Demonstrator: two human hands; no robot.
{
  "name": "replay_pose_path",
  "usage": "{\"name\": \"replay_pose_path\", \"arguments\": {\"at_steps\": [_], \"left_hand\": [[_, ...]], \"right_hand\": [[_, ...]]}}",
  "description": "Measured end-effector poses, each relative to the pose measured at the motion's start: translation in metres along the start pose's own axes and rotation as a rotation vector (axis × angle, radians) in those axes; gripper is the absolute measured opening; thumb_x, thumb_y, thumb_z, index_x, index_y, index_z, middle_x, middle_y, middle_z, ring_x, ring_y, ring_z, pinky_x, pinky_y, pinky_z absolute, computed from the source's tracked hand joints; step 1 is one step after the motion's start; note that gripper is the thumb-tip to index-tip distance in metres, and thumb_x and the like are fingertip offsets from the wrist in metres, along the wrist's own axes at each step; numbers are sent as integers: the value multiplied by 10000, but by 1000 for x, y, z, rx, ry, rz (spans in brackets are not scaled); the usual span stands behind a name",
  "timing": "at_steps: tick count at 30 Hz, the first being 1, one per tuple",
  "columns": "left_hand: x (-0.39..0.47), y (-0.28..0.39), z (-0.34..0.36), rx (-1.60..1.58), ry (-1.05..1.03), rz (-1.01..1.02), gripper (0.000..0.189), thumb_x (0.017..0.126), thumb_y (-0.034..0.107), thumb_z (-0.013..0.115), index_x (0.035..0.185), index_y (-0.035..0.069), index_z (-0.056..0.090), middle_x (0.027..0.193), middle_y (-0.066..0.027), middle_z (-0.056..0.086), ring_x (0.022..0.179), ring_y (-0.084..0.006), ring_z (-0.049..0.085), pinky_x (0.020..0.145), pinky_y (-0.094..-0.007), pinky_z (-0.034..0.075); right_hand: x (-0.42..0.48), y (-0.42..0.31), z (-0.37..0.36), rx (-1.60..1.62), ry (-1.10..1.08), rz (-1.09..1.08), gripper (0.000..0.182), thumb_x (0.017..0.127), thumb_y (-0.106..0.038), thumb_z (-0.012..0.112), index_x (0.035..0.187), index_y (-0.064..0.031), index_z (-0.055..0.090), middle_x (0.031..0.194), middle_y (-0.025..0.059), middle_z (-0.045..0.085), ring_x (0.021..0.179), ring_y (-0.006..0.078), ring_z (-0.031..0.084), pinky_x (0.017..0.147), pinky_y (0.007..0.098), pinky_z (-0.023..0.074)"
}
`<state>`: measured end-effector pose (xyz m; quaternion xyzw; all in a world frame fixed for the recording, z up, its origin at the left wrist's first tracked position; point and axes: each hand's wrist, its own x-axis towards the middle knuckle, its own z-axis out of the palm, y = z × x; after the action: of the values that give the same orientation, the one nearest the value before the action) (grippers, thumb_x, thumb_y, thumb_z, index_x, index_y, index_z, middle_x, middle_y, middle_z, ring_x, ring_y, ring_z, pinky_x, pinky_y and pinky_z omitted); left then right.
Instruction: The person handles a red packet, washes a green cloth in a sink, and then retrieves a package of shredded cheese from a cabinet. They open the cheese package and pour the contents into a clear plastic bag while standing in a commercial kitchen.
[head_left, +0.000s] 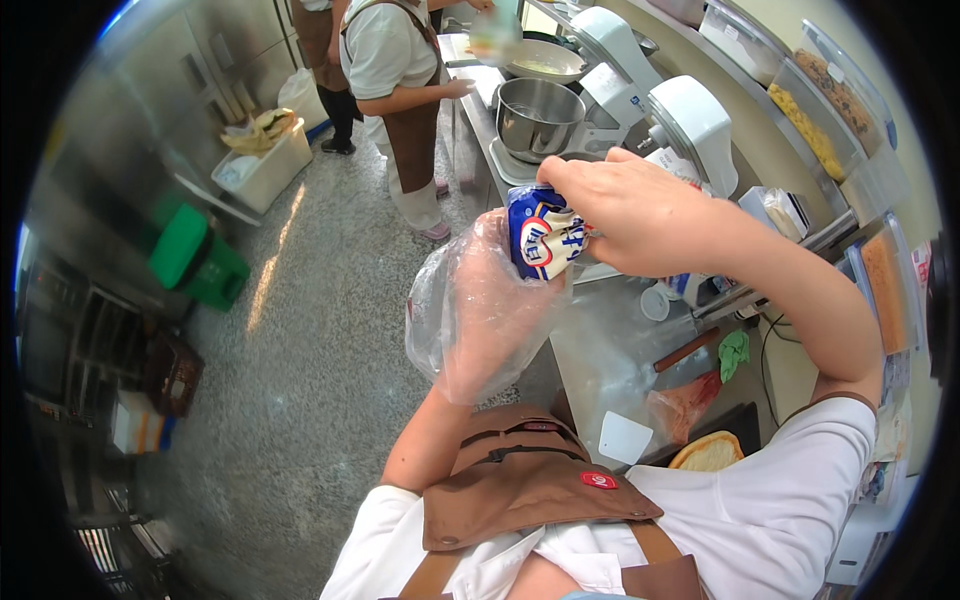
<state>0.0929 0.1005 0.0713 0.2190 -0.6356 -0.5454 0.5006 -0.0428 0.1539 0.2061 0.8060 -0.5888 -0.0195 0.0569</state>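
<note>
My left hand (491, 300), inside a clear plastic bag (435, 315), grips the lower part of a blue and cream printed packet (547, 236). At the packet's upper right, my right hand (622, 210) is bare and pinches its crumpled end. Both hands hold the packet above the edge of the steel worktop (600, 352). The bag hangs loosely around my left hand and wrist. Part of the packet and the right fingertips are hidden.
Stand mixers (694, 124) and a steel mixing bowl (540, 116) stand ahead. A white scraper (625, 437), a green cloth (733, 355) and a round flatbread (707, 452) lie at right. Two people in aprons stand ahead; a green bin (199, 255) is on the left.
</note>
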Motion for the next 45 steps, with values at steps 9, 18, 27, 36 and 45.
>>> {"name": "replay_pose_path", "arguments": {"at_steps": [9, 18, 27, 36, 45], "left_hand": [[-6, 4, 1, 134, -46, 8, 567, 658, 79, 814, 1140, 6, 526, 983, -109, 632, 887, -193, 643, 797, -319, 513], [-8, 17, -10, -103, -121, -67, 562, 681, 46, 812, 1156, -4, 515, 1015, -94, 641, 910, -139, 628, 807, -287, 520], [-7, 10, -5, -40, -186, -47, 569, 654, 58, 814, 1139, 12, 519, 984, -93, 640, 885, -147, 633, 788, -298, 523], [-3, 16, -3, -16, -244, -54, 604, 618, 76, 832, 1131, 22, 519, 977, -87, 631, 894, -172, 629, 806, -316, 509], [5, 28, -4, 126, -275, 35, 616, 614, 128, 853, 1114, -5, 518, 992, -113, 618, 917, -201, 624, 824, -332, 507]], "right_hand": [[8, -19, -24, 350, -399, 380, 365, 783, 6, 522, 1128, 15, 402, 876, 265, 642, 779, 437, 629, 723, 497, 489], [-15, -25, -18, 432, -243, 257, 607, 897, -397, 626, 1237, 31, 364, 667, 180, 629, 625, 370, 636, 596, 431, 482], [-24, -25, 11, 170, 95, 190, 457, 908, -472, 594, 1008, -36, 503, 594, 155, 616, 559, 342, 633, 500, 409, 473], [-27, -21, 19, 73, 292, -36, 134, 837, -174, 630, 866, -83, 536, 508, 84, 528, 469, 290, 580, 453, 375, 436], [-24, -14, -4, 192, -25, 186, 352, 876, -285, 605, 1061, -18, 472, 628, 129, 629, 583, 356, 630, 546, 429, 491]]}}
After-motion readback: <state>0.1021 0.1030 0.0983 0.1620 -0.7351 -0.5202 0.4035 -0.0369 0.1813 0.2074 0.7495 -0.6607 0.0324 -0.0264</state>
